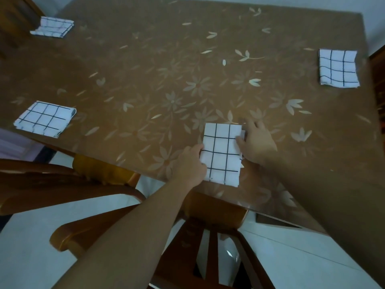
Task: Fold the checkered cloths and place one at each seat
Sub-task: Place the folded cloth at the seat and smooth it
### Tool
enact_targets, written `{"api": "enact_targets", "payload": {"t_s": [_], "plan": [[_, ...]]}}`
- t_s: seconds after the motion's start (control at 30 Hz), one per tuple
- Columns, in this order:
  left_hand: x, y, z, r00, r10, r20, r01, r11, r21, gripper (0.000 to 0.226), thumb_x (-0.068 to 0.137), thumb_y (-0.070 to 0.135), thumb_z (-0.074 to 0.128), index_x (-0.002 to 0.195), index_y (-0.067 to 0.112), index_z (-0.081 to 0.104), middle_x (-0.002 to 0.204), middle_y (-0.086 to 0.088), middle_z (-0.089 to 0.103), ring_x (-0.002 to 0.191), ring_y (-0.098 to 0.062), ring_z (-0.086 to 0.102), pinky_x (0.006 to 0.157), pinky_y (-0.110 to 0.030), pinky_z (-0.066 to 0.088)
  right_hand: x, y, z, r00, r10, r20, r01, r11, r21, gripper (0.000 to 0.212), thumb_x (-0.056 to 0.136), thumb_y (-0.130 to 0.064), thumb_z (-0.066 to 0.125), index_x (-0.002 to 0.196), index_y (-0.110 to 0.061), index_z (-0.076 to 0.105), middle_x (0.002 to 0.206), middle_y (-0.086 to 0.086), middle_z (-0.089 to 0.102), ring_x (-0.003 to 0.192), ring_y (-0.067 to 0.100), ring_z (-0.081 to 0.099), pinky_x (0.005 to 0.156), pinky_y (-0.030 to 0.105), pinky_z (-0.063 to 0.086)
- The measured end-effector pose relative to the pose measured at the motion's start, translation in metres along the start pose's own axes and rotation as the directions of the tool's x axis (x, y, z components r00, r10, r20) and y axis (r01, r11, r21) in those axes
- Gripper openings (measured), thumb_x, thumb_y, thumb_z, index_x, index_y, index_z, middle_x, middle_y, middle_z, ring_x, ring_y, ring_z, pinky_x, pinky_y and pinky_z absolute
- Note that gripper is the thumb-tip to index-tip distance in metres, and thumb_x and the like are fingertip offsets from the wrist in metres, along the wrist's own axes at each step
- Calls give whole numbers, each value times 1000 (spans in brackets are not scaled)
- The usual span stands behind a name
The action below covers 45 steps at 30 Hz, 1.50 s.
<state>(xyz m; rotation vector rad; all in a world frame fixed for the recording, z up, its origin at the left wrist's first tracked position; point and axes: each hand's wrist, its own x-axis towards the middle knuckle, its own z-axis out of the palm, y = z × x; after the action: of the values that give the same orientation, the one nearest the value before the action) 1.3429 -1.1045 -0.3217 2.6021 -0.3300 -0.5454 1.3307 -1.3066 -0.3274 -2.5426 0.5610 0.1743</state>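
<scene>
Both forearms are reaching up from the bottom of the frame towards the middle. The left arm is running diagonally from the lower left, and the right arm is coming in from the lower right, dark and blurred at the edge. The left hand (191, 161) is lying knuckles up with its fingers curled in against the left edge of the near cloth (222, 155). It is gripping that edge, though the fingertips are hidden. The right hand (257, 140) is resting flat on the worktop (145, 69) at the cloth's right edge, its fingers fairly straight and pointing up the frame and its thumb touching the cloth.

The near cloth is lying folded into a tall rectangle, just inside the worktop's near edge in the lower middle of the frame. That edge is slanting from the middle left down to the lower right. Two chairs are standing close to it, one chair (210, 236) below the hands and another chair (62, 184) at the lower left, with pale floor (291, 257) around them.

Three more folded cloths are lying well apart near the worktop's edges: the left cloth (45, 118), the far cloth (53, 27) at the upper left, and the right cloth (338, 68). The wide middle of the worktop is lying bare between them.
</scene>
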Motion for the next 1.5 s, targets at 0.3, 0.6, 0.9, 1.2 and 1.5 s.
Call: {"api": "enact_targets", "payload": {"t_s": [0.3,0.6,0.9,1.2,1.5], "plan": [[2,-5,-3,995,68,71,-67,998,-12,61,90,19,56,146,28,34,126,-1,48,111,-19,49,94,-41,48,14,-1,2,1000,-12,-1,12,999,-43,39,90,-22,49,127,-23,62,127,10,52,116,35,50,93,41,46],[-9,-12,-12,990,72,120,-84,992,91,67,87,24,61,146,33,29,122,0,51,109,-21,52,91,-44,51,1,-11,9,998,-21,-61,24,999,47,31,86,-11,51,111,-20,69,120,10,58,108,31,55,83,36,47],[-14,-19,-21,989,105,103,-115,988,99,66,91,23,60,147,30,27,119,-4,52,99,-22,57,86,-40,53,4,-26,15,999,-14,-40,15,999,28,24,76,-5,41,80,-20,60,69,-1,53,73,27,56,52,30,38],[-15,-23,-18,973,188,132,-208,964,165,77,85,47,65,149,32,24,133,-4,43,113,-21,52,89,-35,49,15,-25,10,996,60,-65,-61,998,-6,28,87,-8,44,98,-20,67,88,7,62,82,30,56,68,33,44],[-5,-21,-18,970,170,173,-199,966,165,78,85,46,65,150,29,24,130,-4,45,113,-21,50,89,-35,48,24,-22,6,996,72,-45,-74,997,-27,31,86,-10,43,104,-19,68,91,7,66,85,30,59,71,35,49]]}}
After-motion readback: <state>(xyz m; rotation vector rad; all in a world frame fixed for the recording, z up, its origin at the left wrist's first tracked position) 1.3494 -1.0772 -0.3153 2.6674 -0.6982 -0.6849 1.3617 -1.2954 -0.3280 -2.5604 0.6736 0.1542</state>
